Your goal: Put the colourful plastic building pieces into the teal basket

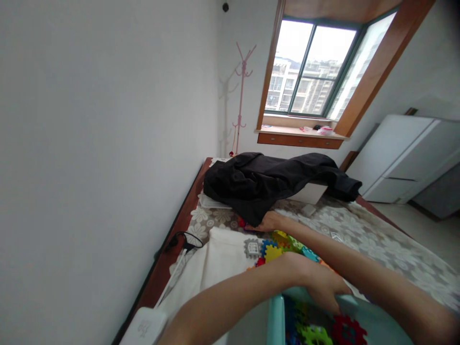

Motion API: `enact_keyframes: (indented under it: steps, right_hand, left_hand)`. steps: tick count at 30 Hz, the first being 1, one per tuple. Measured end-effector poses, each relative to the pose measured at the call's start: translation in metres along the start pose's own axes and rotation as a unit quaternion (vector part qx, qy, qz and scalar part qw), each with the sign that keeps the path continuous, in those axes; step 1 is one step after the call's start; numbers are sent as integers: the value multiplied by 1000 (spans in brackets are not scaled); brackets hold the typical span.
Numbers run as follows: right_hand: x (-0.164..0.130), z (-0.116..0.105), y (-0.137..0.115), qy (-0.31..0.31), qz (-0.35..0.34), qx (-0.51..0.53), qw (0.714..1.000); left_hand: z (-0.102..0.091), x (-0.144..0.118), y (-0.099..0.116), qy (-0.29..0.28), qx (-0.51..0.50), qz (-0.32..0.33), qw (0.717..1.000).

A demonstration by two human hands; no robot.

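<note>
My left hand reaches across the far rim of a teal bin, fingers and thumb on either side of the rim. Below it inside the bin lie a red gear-edged puzzle piece and a lime green piece, with darker blue ones in shadow. My right hand stretches farther out, at the hanging corner of a black cloth. Its fingertips are partly hidden there, close to a small red piece. Between my arms sit a grey piece, a yellow piece and several other coloured pieces.
A white cloth lies on the flower-patterned bed cover. To the left are a white power strip and a black cable beside the wall. A pink coat stand and a white fridge stand farther back.
</note>
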State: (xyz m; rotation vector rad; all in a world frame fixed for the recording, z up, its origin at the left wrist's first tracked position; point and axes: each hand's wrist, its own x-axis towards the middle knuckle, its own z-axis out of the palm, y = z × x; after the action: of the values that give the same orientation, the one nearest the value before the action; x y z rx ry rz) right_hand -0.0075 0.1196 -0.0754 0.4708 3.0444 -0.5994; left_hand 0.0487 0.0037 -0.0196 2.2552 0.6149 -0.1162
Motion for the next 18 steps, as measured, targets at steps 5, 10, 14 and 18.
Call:
enact_keyframes:
  steps: [5,10,14,18]
  right_hand:
    - [-15,-11,11,-48,47,-43,997]
    - [-19,-14,8,-54,42,-51,996]
    - [-22,-20,8,-46,18,-41,998]
    - [-34,-24,13,-45,-2,-18,999]
  left_hand:
    - [-5,-4,3,-4,-8,1,1000]
    - [-4,-4,1,-12,-23,-5,1000]
    - [-3,-2,-4,-7,-25,4,1000]
    - [-3,-2,-8,14,-24,2,1000]
